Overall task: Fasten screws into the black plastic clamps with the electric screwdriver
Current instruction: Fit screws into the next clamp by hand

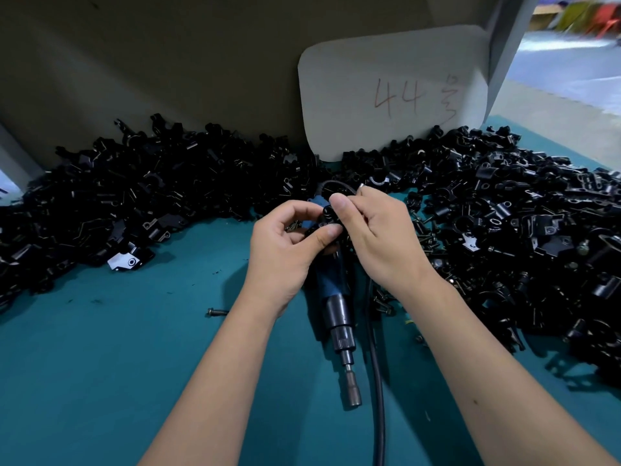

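Observation:
My left hand (285,250) and my right hand (373,237) meet above the middle of the table, and both pinch one small black plastic clamp (327,218) between thumb and fingers. Under them the blue electric screwdriver (336,307) lies flat on the teal mat, its metal socket bit (353,388) pointing toward me. Neither hand touches the tool. A single loose screw (216,312) lies on the mat left of my left forearm. More screws (426,230) are scattered right of my right hand.
Big heaps of black clamps fill the left (134,196) and right (521,230) of the table. A white card (393,92) marked 44 leans on the back wall. The screwdriver's black cable (376,381) runs toward me between my forearms.

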Available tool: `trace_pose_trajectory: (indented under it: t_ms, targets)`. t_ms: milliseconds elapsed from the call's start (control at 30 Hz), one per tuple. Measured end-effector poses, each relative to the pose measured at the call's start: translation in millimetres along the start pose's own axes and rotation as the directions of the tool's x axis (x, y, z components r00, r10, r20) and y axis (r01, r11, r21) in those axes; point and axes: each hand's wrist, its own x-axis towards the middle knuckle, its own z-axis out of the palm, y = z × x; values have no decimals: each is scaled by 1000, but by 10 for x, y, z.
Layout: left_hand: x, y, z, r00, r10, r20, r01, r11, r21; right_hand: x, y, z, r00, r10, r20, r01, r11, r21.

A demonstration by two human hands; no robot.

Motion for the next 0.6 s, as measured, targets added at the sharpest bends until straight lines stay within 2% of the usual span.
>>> trace_pose_trajectory:
  t_ms: [133, 267, 433, 600]
  targets:
    - [9, 5, -13, 1000, 1, -28, -1, 1000, 5, -16, 4, 27, 998, -47, 43, 46, 999, 19]
    - [-2, 21, -20, 1000, -3, 11, 3, 1000, 12, 7, -6, 39, 1000, -19, 5, 19, 1000, 0]
    - [8, 13, -39, 1000, 13, -12, -13, 1000, 23, -2, 1, 51, 998, -59, 20, 59, 998, 27]
    - [-9, 22, -27, 1000, 12, 13, -12, 1000, -3, -19, -16, 74, 995, -9, -96, 14, 999, 48]
